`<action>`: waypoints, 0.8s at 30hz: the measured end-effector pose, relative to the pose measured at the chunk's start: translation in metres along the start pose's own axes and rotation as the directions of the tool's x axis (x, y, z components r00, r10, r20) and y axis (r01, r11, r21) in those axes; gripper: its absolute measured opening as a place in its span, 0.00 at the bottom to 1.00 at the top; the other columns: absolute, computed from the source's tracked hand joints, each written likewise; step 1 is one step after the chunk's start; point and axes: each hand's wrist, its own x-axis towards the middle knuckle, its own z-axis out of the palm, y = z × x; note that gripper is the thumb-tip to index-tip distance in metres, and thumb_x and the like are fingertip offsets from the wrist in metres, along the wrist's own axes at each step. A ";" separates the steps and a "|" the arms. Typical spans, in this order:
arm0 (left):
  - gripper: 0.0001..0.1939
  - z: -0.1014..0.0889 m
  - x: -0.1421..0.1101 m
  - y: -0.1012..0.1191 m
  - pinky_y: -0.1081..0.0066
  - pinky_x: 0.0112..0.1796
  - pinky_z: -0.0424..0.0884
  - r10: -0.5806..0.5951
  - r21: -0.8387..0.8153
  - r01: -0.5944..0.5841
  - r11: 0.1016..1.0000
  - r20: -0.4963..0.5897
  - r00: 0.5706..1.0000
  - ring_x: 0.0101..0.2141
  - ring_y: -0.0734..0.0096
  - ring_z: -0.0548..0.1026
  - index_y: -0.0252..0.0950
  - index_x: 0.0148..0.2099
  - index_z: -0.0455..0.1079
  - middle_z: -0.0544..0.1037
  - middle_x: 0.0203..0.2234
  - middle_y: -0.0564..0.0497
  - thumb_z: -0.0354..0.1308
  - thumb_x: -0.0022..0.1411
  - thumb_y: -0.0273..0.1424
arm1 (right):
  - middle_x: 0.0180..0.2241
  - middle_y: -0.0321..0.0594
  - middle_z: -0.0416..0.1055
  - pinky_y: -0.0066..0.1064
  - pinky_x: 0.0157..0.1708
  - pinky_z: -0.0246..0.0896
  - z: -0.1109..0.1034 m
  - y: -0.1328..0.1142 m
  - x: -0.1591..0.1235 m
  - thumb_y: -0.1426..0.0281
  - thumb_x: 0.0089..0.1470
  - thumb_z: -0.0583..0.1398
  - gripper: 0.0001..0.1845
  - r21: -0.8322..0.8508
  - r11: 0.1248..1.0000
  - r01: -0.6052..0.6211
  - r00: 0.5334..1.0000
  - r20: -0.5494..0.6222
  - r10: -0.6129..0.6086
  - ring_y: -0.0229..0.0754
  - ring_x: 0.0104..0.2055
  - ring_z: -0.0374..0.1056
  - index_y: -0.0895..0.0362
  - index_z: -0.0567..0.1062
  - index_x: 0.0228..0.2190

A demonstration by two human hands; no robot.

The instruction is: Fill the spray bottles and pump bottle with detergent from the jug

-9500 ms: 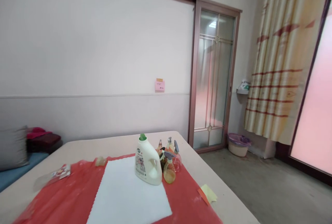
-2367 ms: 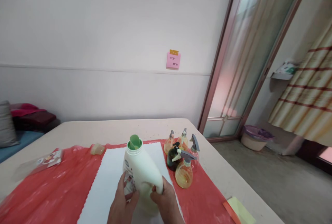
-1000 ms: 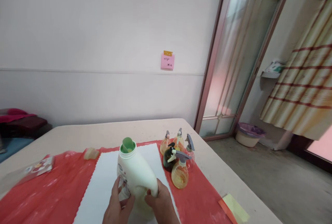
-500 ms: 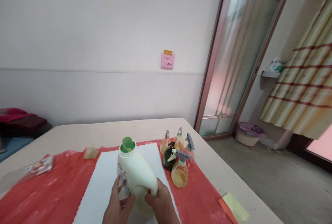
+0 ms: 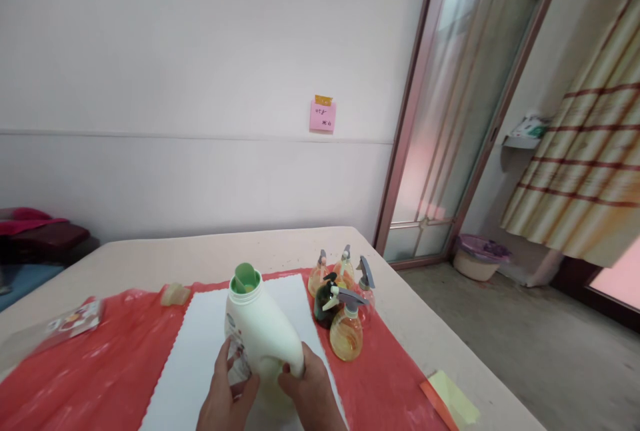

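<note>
A large white detergent bottle (image 5: 265, 331) with a green pouring spout (image 5: 246, 279) and no cap on it stands slightly tilted over a white sheet (image 5: 200, 344). My left hand (image 5: 226, 391) grips its lower left side, by the label. On the other side my right hand (image 5: 313, 388) is wrapped around the handle. Just to the right stands a group of spray bottles: a clear one (image 5: 346, 334) with yellowish liquid and a grey trigger in front, a dark green one (image 5: 325, 304) beside it, and several more behind. The detergent bottle's base is partly hidden by my hands.
Red plastic sheeting (image 5: 110, 358) covers much of the table (image 5: 240, 244). On the left lie a clear plastic bag (image 5: 65, 331) and a small translucent piece (image 5: 175, 294). Yellow and orange sticky notes (image 5: 453, 398) lie at the right edge. A pink note (image 5: 323, 116) hangs on the wall.
</note>
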 end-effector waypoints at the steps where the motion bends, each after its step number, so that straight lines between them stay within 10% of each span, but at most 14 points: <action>1: 0.43 0.000 0.000 -0.001 0.59 0.45 0.72 0.001 0.000 -0.001 1.000 -0.003 1.000 0.39 0.57 0.82 0.35 0.71 0.44 0.70 0.60 0.34 0.51 0.59 0.47 | 0.25 0.32 0.67 0.30 0.30 0.56 0.000 0.000 0.000 0.72 0.36 0.56 0.10 -0.012 1.000 0.001 1.000 0.000 -0.001 0.41 0.30 0.62 0.55 0.70 0.27; 13: 0.45 0.002 0.002 -0.005 0.60 0.43 0.74 0.009 -0.001 -0.009 1.000 -0.028 1.000 0.38 0.57 0.82 0.36 0.71 0.47 0.72 0.59 0.36 0.52 0.57 0.51 | 0.42 0.54 0.74 0.47 0.47 0.57 -0.007 -0.002 -0.008 0.73 0.41 0.58 0.14 -0.493 0.870 0.027 0.994 -0.077 -0.075 0.62 0.48 0.67 0.57 0.74 0.35; 24: 0.41 -0.001 0.000 -0.002 0.61 0.43 0.73 0.008 -0.006 -0.009 1.000 -0.038 0.999 0.38 0.57 0.82 0.39 0.70 0.49 0.74 0.58 0.39 0.51 0.58 0.49 | 0.32 0.37 0.79 0.31 0.32 0.59 -0.009 0.006 -0.007 0.69 0.40 0.61 0.13 -0.462 0.885 0.051 0.998 -0.011 -0.063 0.46 0.35 0.72 0.51 0.77 0.33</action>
